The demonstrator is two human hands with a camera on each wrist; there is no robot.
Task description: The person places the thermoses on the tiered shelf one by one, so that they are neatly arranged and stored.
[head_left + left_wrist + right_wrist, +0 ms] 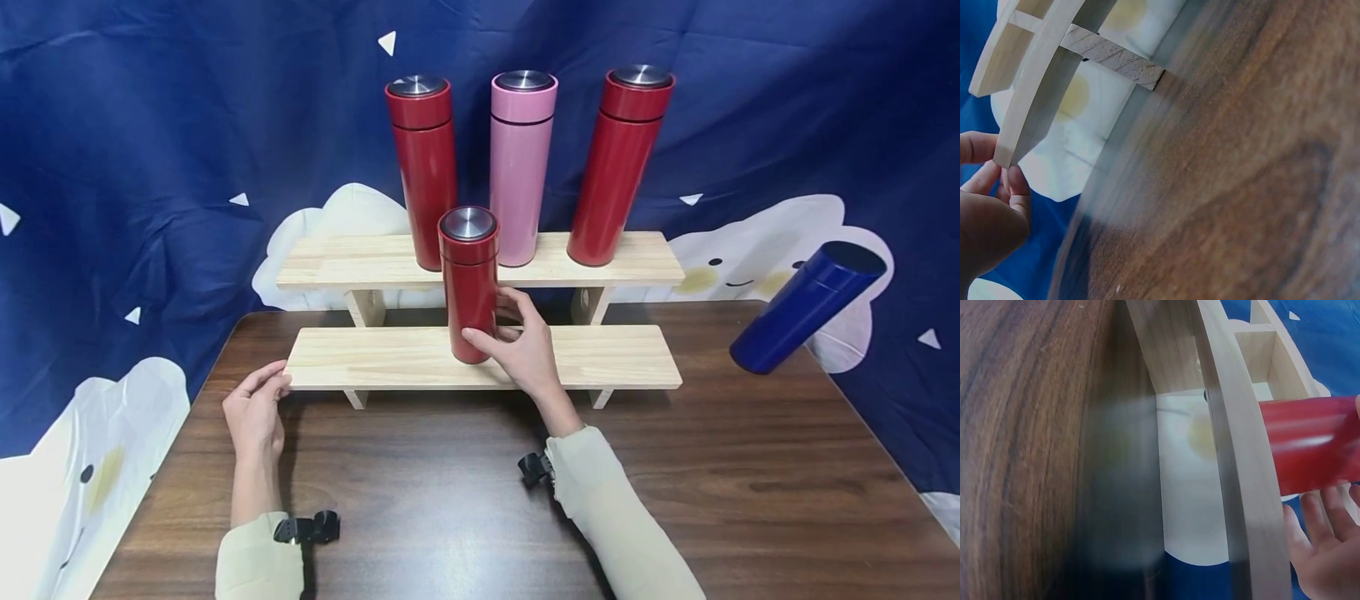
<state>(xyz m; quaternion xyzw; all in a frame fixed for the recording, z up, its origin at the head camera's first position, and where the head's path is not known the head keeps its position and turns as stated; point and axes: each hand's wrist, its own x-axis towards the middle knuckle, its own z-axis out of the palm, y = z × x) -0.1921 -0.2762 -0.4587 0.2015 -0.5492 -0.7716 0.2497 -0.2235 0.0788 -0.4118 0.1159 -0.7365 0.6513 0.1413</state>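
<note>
A red thermos flask [470, 287] with a shiny metal-topped lid stands upright on the lower board [367, 358] of a two-tier wooden shelf, near its middle. My right hand [527, 346] holds the flask's lower part from the right, thumb in front and fingers behind. In the right wrist view the red flask [1310, 447] appears sideways beside the fingers. At the lower board's left end, my left hand [255, 412] pinches the corner; the left wrist view shows fingertips above and below the board end [1013, 134].
On the upper board [330, 260] stand a red flask [425, 175], a pink flask [519, 179] and another red flask [622, 175]. A blue flask [802, 312] stands on the brown table [420, 492] at right. Behind hangs a blue cloth [187, 108] with cloud prints.
</note>
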